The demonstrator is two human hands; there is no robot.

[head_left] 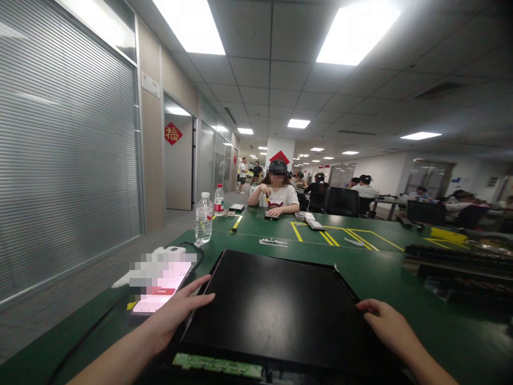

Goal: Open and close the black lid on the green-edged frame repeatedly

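A large black flat display panel (pixel 276 305) lies face up in front of me, in a dark frame. A strip of green circuit board (pixel 216 366) shows along its near edge. My left hand (pixel 176 313) grips the panel's left edge, thumb and index finger over the rim and its other fingers hidden. On the opposite side, my right hand (pixel 387 323) has its fingers curled and pressed to the right edge. Just left of my left hand lies a lit phone (pixel 160 291), partly blurred out.
A clear water bottle (pixel 204 220) and a red-capped bottle (pixel 218 200) stand beyond the panel on the green table (pixel 449 321). Small parts (pixel 273 242) lie past its far edge. Dark stacked parts (pixel 457 262) are at right. A person (pixel 280 198) sits opposite.
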